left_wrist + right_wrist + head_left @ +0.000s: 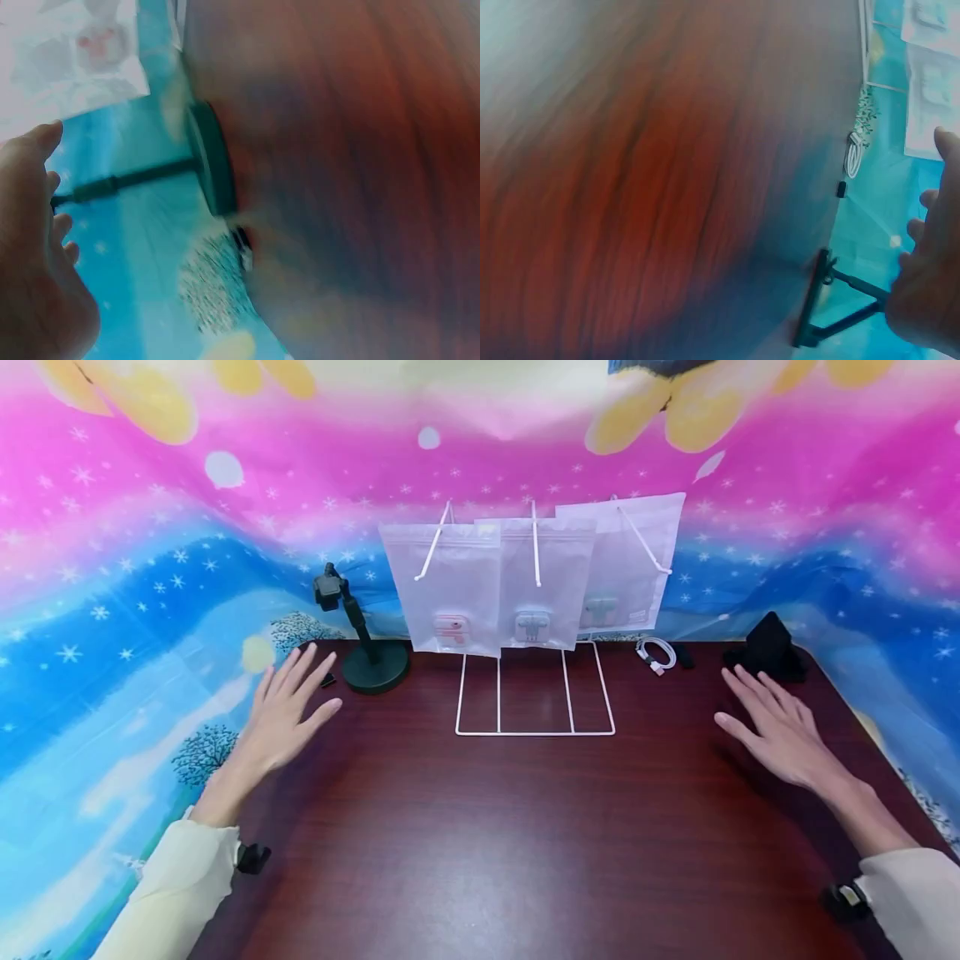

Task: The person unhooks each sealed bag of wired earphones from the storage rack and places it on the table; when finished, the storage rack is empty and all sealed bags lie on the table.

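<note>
Head view: two hands are present, the left hand [288, 706] and the right hand [772, 731], both with fingers straight and spread, grasping nothing, held low over the dark wooden table [480, 843]. Three translucent pouches [542, 581] hang side by side on one white wire rack [535, 693] at the table's rear centre (each pouch shows a small item inside). One black round-base stand [367, 652] sits just beside the left hand; one black wedge-shaped holder [768, 647] sits just beyond the right fingertips; one coiled white cable [656, 653] lies between rack and holder. The middle and near table area between the hands carries nothing. A pink-and-blue starred cloth [112, 610] surrounds the table on three sides. Left wrist view (blurred): the left hand [34, 255] shows relaxed fingers near the stand [210, 169] at the table edge. Right wrist view (blurred): the right hand [930, 262] hovers beside the holder [832, 315]; the cable [853, 154] lies at the far edge.
</note>
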Tool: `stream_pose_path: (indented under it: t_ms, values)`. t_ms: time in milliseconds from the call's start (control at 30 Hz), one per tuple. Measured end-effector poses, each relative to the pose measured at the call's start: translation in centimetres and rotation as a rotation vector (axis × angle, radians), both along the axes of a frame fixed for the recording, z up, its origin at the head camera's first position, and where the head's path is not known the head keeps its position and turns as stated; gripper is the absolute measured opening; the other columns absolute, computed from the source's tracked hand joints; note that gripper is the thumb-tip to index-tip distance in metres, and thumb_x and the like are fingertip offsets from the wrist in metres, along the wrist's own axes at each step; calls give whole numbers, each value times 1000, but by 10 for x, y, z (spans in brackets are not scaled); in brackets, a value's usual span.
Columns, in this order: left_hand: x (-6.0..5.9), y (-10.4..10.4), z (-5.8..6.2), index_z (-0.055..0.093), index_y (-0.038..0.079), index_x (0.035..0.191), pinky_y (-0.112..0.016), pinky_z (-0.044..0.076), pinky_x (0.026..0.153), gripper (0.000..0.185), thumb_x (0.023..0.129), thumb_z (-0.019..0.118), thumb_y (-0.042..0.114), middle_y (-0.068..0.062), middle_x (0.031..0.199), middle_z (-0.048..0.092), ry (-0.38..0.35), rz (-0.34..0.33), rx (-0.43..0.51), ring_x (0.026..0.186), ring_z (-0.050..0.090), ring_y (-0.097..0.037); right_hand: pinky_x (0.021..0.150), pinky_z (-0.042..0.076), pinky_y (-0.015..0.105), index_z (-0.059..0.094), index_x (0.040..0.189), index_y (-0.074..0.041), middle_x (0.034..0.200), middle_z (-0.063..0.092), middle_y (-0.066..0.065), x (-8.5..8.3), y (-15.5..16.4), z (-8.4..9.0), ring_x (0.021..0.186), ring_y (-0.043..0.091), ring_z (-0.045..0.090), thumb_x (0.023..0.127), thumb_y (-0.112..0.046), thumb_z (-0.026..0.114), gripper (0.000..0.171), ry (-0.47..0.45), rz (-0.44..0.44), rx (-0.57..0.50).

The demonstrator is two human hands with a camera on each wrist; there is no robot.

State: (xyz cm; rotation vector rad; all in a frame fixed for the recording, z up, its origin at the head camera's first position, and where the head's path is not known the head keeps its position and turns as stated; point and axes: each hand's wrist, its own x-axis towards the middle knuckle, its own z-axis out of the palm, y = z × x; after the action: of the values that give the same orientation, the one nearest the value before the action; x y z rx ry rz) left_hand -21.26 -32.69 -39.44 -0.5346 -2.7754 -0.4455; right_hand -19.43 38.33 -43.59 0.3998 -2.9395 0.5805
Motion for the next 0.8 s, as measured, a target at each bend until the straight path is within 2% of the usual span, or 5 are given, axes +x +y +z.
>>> stream_pose_path:
  t_ms: [167,367,467,600,800]
  values:
    - [-2,22,13,21,33,167,-66,2,124,68,108,55,39,-1,175,11,-131,-88,227,161,2,-29,105,-3,86,5,169,-23,174,0,18,-15,-10,0,155,53,-3,111,-39,45,72,-191,25,-250]
    - [-5,41,27,16,46,164,-73,14,118,64,110,50,41,11,174,8,-271,-82,390,161,5,-28,112,6,81,-3,168,-25,174,-3,18,-31,-30,1,156,51,-2,111,-42,46,77,-412,69,-484]
    - [-9,49,32,15,45,165,-72,15,119,64,110,48,45,8,174,9,-271,-71,404,161,8,-27,115,13,76,-2,169,-22,174,0,16,-38,-41,-2,156,49,6,111,-39,49,79,-467,100,-569]
    - [-16,59,39,16,38,167,-70,15,121,64,110,46,47,5,175,12,-243,-49,398,161,10,-28,118,17,72,4,169,-19,174,8,14,-47,-52,-8,156,45,12,109,-39,55,82,-487,115,-613]
    - [-30,71,46,17,39,166,-65,18,123,66,109,44,54,4,174,15,-265,2,469,159,16,-32,121,15,67,9,169,-18,173,15,12,-62,-71,-16,158,38,10,107,-33,61,82,-537,121,-680]
